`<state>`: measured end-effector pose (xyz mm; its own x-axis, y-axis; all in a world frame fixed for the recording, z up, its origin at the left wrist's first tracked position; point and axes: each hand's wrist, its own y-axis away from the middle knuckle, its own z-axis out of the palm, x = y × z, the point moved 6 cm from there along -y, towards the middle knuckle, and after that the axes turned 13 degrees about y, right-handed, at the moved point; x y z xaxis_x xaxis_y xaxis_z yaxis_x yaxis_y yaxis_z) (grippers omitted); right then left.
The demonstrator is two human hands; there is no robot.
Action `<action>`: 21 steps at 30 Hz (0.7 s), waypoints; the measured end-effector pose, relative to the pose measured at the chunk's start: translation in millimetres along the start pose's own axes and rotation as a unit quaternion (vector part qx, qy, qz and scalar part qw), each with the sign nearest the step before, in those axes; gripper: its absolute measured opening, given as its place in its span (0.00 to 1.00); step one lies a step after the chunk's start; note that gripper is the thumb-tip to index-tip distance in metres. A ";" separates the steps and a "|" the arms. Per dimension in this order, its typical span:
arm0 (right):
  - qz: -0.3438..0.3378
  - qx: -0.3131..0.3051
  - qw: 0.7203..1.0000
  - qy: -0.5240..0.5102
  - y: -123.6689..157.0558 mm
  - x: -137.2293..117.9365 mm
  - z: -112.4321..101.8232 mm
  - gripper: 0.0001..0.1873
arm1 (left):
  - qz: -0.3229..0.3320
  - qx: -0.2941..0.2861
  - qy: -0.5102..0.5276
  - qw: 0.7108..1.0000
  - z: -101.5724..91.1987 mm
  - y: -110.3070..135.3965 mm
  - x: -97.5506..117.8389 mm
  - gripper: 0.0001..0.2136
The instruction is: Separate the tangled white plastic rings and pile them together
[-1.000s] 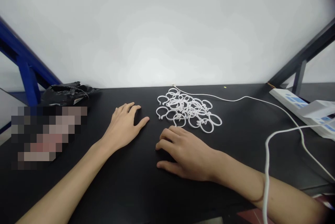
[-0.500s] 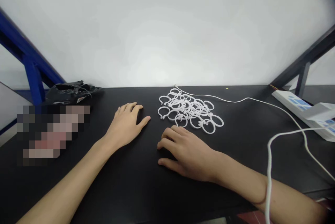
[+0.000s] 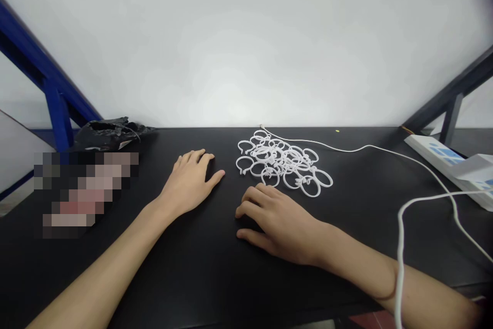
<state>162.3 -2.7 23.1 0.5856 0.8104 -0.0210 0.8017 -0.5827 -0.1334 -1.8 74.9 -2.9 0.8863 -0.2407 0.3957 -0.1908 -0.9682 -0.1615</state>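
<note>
White rings [image 3: 283, 160] are lying heaped right of centre; I'm resting the left hand [image 3: 187, 180] spread, the right hand [image 3: 279, 224] half-curled, apart, gripping nothing. Their overlap is risking snags; the lower-right cable [image 3: 400, 236] is risking catching the forearm [image 3: 358, 253].

Soft glare low on wall [image 3: 246, 46]

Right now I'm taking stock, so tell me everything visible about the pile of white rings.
The pile of white rings looks like smooth plastic: thin loops, several with small clasp-like bits, loosely overlapping in one low, untidy heap. It lies ungripped on the black tabletop, just beyond the right hand. The exact count is unclear.
</note>
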 end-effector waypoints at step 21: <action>0.029 0.086 0.968 0.232 6.8 46.4 -12.0 0.09 | 0.002 -0.024 -0.002 1.000 0.0 -0.4 -4.1 0.26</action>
<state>196.4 30.1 33.1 0.6526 0.6380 0.4088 0.7568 -0.5754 -0.3101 -5.3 76.2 -4.5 0.8872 -0.2439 0.3916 -0.2137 -0.9695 -0.1196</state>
